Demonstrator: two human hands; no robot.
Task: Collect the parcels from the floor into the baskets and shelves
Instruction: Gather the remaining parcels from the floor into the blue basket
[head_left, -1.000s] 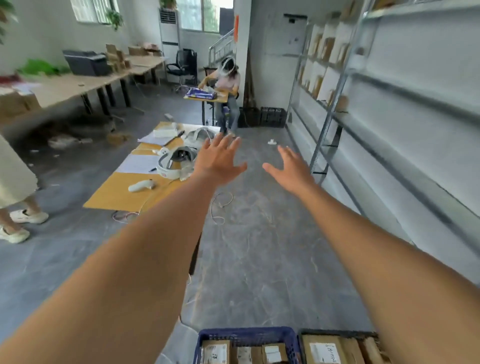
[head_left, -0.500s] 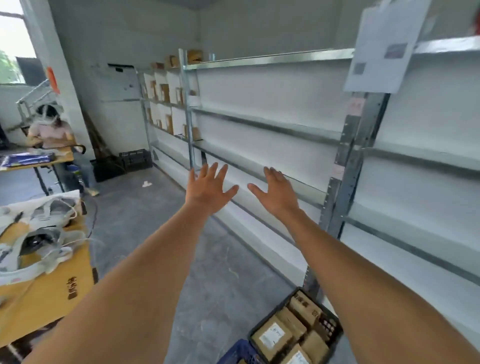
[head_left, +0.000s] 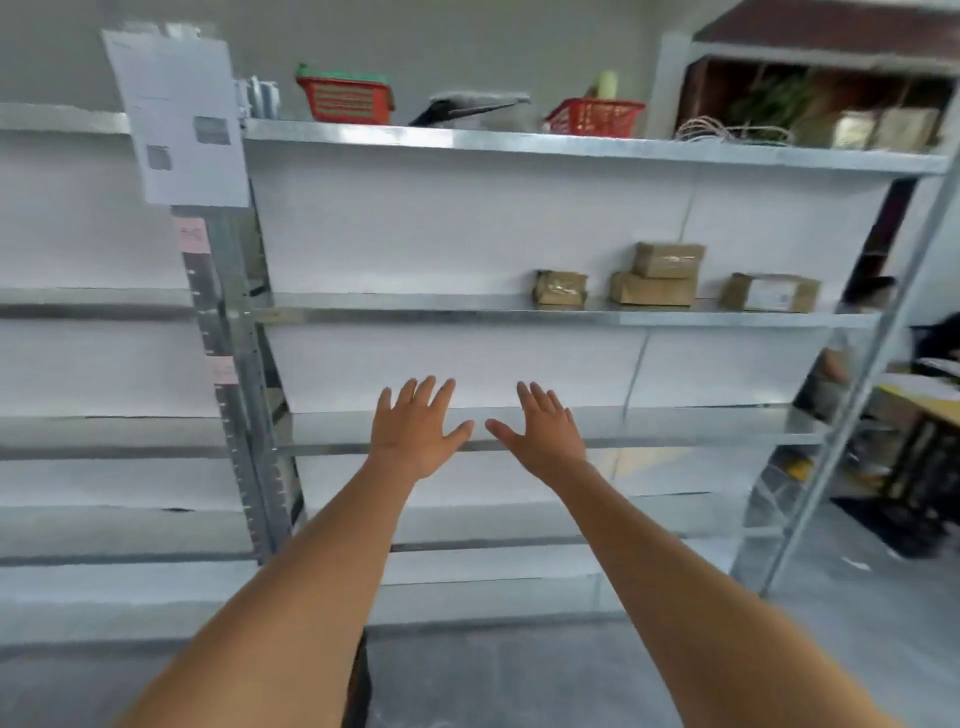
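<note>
I face a metal shelving unit with white back panels. My left hand and my right hand are stretched out side by side in front of it, fingers straight and spread, holding nothing. They hover before the third shelf from the top. Several brown cardboard parcels stand on the second shelf at the right: a small one, a stack of two and one with a white label. No baskets of parcels show in this view.
On the top shelf stand two red baskets, a grey object and coiled string. A paper sheet hangs on the upright post. A desk shows at the right edge. Grey floor lies below.
My view has swung right from the room and floor baskets to face the shelves squarely. Both hands stay open and outstretched, now closer together.
</note>
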